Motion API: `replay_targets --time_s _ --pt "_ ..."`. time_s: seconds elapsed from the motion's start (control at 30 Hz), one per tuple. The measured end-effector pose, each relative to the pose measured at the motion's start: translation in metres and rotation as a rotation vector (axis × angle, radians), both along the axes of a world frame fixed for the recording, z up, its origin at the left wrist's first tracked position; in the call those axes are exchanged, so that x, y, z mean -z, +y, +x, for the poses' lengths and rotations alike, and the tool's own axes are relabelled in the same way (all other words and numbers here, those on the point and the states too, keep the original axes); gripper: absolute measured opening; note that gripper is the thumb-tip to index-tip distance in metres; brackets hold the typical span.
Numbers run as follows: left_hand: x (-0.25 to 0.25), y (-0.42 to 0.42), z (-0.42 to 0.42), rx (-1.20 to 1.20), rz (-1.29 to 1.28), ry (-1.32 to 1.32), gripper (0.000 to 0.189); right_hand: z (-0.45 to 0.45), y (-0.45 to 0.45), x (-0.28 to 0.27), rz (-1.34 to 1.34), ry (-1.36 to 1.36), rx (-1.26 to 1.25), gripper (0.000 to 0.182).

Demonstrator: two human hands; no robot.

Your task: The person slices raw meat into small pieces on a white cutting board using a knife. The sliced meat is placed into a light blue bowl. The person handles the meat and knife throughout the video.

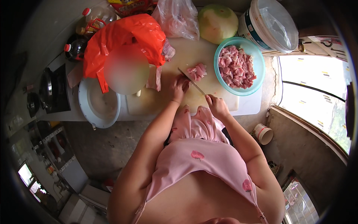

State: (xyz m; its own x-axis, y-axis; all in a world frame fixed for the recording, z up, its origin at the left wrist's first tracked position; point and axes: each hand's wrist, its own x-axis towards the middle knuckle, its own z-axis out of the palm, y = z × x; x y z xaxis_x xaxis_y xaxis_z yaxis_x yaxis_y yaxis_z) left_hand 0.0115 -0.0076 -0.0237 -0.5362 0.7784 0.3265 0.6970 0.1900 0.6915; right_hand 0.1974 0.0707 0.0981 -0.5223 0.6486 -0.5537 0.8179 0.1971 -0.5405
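Observation:
A knife [193,81] is in my right hand [216,105], gripped by the handle. Its blade slants up and left across the pale cutting board [141,105]. My left hand [179,86] rests on the board against the blade's left side, fingers bent; what lies under the fingertips is hidden. Just beyond the blade is a small pile of cut pink raw meat [197,72]. To the right, a turquoise plastic bowl [260,65] holds many meat pieces [236,67]. A strip of raw meat [158,78] lies left of my left hand, and a larger chunk [168,50] lies farther back.
A red plastic bag [123,30] and a blurred round patch cover the board's left side. Beside them stands a pale blue basin [119,109]. At the back are a clear plastic bag [179,19], a large green melon [218,23], a white bucket [253,30] and capped bottles [77,47].

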Motion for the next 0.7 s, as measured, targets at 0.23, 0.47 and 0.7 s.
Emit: replay_targets --time_s 0.23,0.47,0.7 --pt "0.008 0.000 -0.001 -0.003 0.025 -0.006 0.024 -0.017 0.005 0.003 0.014 -0.007 -0.056 0.044" --pt "0.009 0.000 -0.001 -0.002 -0.032 0.005 0.026 -0.064 0.018 0.017 0.041 -0.011 -0.131 0.044" --pt "0.005 0.001 0.006 -0.078 -0.070 -0.025 0.025 -0.043 0.013 0.022 0.023 -0.040 -0.099 0.045"
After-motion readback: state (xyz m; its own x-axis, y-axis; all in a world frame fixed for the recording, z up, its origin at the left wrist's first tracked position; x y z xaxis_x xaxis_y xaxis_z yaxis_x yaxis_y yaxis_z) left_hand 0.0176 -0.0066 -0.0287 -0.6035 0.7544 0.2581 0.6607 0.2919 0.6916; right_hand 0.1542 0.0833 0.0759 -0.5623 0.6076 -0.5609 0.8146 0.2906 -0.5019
